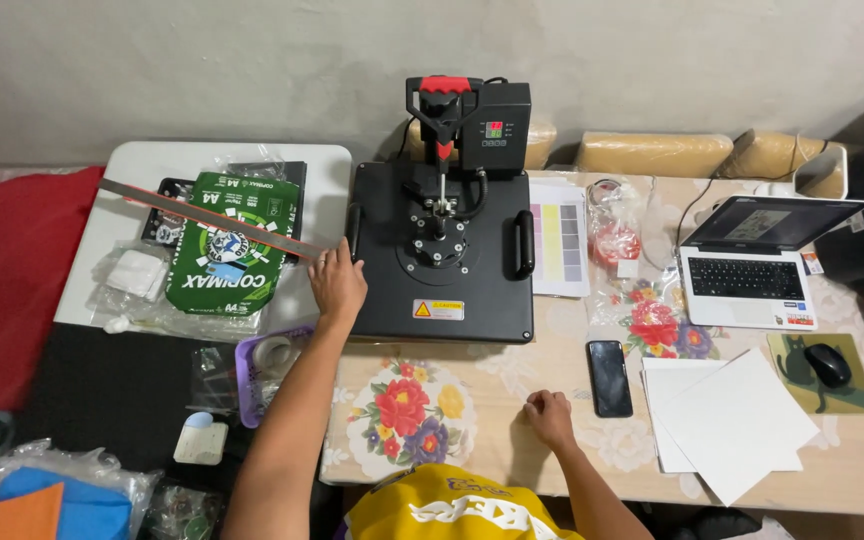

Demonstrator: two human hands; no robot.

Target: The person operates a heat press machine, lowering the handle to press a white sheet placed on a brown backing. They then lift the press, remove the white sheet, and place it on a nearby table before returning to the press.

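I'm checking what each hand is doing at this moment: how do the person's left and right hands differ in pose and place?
The left hand reaches far forward, fingers spread, at the left edge of the black heat press by the long metal ruler; the right hand stays near the body. The left is open; the right is curled in a loose fist on the floral tablecloth. Neither clearly grips anything.

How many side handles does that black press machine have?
2 show: the left handle, under the left hand, and the right handle on the heat press. Others may be hidden.
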